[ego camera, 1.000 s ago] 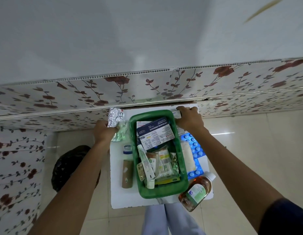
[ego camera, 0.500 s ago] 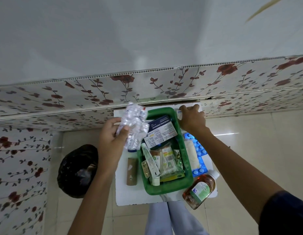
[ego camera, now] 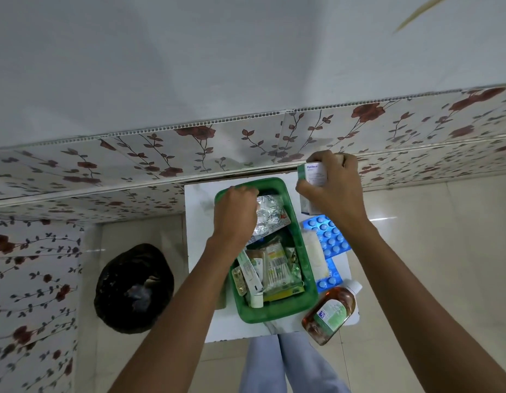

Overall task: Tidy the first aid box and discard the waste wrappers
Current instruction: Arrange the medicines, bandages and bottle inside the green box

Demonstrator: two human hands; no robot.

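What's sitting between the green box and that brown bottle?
In the head view, only bare white tabletop separates the green box from the brown bottle; the blue blister pack lies just beyond that gap.

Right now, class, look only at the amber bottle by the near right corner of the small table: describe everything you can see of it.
The amber bottle is clear plastic by its look, holding orange-brown liquid, with a white cap pointing away from the person and a green and white label with a small blue patch. It lies on its side, tilted, partly overhanging the white table. It sits just right of the green basket, cap end by the blue blister packs. Neither hand touches it.
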